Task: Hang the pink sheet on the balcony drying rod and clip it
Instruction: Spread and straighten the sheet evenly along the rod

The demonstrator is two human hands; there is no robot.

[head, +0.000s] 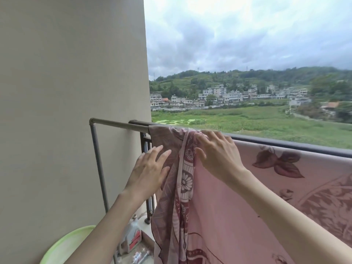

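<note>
While the pink sheet [219,197] hangs over the drying rod [118,124], bunched near its left end, left hand [148,172] and right hand [219,155] lie splayed flat on it, gripping nothing.

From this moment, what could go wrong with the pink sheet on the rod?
1. No clip is visible on the pink floral sheet, and both the left hand and right hand are open, so wind might pull it off the grey metal drying rod.
2. Its end is bunched near the rod, so that part may dry slowly.
</note>
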